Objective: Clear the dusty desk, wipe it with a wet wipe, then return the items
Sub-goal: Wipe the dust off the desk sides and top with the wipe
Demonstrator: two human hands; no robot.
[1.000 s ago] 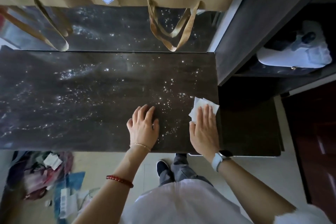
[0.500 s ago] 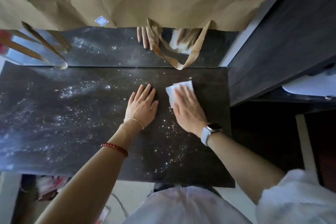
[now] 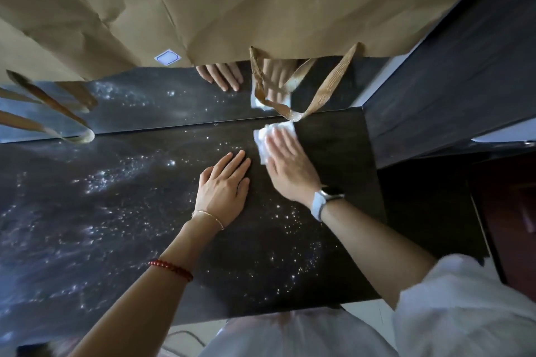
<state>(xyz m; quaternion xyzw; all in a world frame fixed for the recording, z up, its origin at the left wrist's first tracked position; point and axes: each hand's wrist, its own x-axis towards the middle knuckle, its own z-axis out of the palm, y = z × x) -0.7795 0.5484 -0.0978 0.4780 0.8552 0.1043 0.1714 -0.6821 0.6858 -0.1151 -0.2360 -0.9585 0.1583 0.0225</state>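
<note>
Head view: a dark desk point(image 3: 121, 211) speckled with pale dust, seen from above, both hands on it.
Wet wipe: the white wipe point(image 3: 265, 140) lies flat at the far right of the desk, just before the mirror point(image 3: 150, 104) at its back edge.
Right hand: the right hand point(image 3: 285, 161) presses the wipe down, fingers straight and close together, nothing pinched.
Left hand: the left hand point(image 3: 223, 185) rests flat on bare desk just beside it, fingers slightly spread.
Handling: the wipe looks thin, limp and damp, so it will likely bunch or fold under a push; a flat palm over its middle should keep it spread.
Nearby: a brown bag handle point(image 3: 301, 113) hangs touching the wipe's far edge and could snag.
</note>
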